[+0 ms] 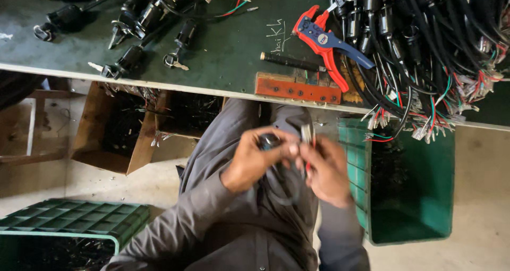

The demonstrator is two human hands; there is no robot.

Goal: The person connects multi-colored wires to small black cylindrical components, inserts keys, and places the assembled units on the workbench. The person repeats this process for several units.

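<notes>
My left hand (255, 157) and my right hand (326, 170) meet over my lap, below the table's edge. The left hand grips a small black cylindrical lock part (269, 140). My right hand pinches a pale connector (306, 133) with red wire ends, held upright against the lock part. A black cable (287, 188) loops down from between both hands onto my grey trousers. Motion blur hides the finer detail.
The dark green table (228, 53) bears a red and blue wire stripper (324, 40), an orange wooden block (297, 89), key locks (133, 21) and a heap of black cable assemblies (425, 42). A green bin (414, 181) stands right, a cardboard box (111, 127) and green crate (74, 218) left.
</notes>
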